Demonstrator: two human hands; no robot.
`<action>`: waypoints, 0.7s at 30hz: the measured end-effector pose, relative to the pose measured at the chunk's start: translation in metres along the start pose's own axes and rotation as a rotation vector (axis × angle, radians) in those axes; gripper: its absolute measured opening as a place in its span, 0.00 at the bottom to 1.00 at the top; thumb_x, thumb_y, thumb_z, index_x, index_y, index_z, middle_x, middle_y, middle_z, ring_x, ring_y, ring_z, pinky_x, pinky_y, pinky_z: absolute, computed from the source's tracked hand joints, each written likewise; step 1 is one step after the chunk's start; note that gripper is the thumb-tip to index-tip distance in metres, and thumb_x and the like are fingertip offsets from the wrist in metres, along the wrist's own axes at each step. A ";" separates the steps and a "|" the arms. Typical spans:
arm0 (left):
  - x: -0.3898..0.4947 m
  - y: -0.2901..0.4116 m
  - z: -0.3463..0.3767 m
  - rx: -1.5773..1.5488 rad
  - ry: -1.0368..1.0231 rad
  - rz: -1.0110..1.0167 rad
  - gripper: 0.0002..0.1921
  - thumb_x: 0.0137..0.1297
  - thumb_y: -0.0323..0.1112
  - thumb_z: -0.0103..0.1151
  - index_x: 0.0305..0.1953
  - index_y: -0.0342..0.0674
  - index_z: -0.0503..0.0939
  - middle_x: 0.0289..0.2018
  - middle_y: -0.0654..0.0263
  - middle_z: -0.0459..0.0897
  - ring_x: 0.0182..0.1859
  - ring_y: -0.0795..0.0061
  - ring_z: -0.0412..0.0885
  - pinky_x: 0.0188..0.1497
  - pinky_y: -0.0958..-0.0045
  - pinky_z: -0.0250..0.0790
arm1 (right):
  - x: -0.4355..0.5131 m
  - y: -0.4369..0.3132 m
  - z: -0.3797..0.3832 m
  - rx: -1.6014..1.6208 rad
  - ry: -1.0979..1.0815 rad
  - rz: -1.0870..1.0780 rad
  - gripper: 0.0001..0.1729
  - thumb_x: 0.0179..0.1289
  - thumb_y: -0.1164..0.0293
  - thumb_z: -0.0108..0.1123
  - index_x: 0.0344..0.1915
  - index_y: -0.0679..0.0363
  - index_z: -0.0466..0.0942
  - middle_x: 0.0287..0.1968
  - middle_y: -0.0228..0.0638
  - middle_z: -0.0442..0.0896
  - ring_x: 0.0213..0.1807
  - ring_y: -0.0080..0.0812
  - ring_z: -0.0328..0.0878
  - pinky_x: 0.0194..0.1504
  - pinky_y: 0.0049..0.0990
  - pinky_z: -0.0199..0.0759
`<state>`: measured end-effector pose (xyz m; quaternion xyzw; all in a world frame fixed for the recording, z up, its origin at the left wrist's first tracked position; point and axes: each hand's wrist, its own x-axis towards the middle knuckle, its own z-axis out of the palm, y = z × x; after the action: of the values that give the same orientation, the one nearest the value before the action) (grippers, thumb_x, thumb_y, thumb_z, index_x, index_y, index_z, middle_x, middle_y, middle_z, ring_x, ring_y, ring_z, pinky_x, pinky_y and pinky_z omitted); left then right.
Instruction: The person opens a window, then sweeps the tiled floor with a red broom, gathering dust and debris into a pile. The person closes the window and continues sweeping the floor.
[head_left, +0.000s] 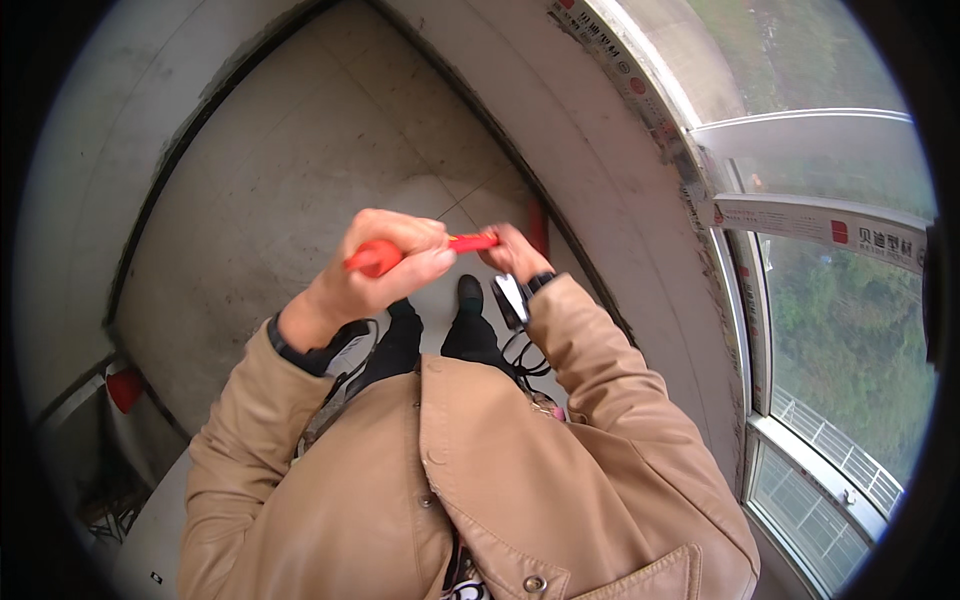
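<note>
My left hand is wrapped around a slim red object with yellow marks. A rounded red end shows beside its thumb. At the far end of the red object, my right hand has its fingers curled on it. The object lies roughly level between both hands, at the height of my waist or chest. The fingers hide much of it, so its exact kind is unclear. Black straps circle both wrists, and a small device with a pale face sits by the right one.
A window with film-covered frames bearing writing lines the right wall. A red object is at the foot of that wall. Red and white material appears at the lower left. Dark strips edge the dusty floor. Black cables hang beside my legs.
</note>
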<state>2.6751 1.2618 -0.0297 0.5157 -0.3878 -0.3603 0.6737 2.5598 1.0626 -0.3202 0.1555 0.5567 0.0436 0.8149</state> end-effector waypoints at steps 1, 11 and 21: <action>-0.002 0.003 -0.001 0.041 0.004 0.051 0.15 0.56 0.19 0.58 0.18 0.32 0.63 0.16 0.63 0.65 0.22 0.69 0.63 0.28 0.70 0.57 | 0.012 0.003 0.018 0.064 -0.147 0.123 0.08 0.65 0.81 0.43 0.29 0.59 0.58 0.26 0.31 0.61 0.22 0.25 0.61 0.26 0.24 0.66; -0.029 0.067 0.053 0.543 -0.063 0.168 0.18 0.43 0.22 0.67 0.15 0.42 0.64 0.16 0.67 0.64 0.21 0.64 0.65 0.33 0.63 0.64 | -0.003 0.108 0.127 -0.342 -0.407 0.213 0.06 0.70 0.78 0.45 0.34 0.60 0.60 0.22 0.29 0.66 0.20 0.23 0.66 0.22 0.24 0.69; -0.052 0.038 -0.017 0.148 0.285 0.070 0.14 0.47 0.14 0.54 0.16 0.35 0.61 0.15 0.64 0.65 0.21 0.63 0.65 0.34 0.66 0.63 | 0.028 0.088 0.099 -0.546 0.126 -0.098 0.02 0.71 0.75 0.41 0.40 0.61 0.61 0.29 0.35 0.66 0.24 0.30 0.67 0.26 0.30 0.73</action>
<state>2.6709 1.3226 -0.0037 0.5961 -0.3314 -0.2301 0.6942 2.6703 1.1331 -0.2862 -0.0996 0.5807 0.1620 0.7916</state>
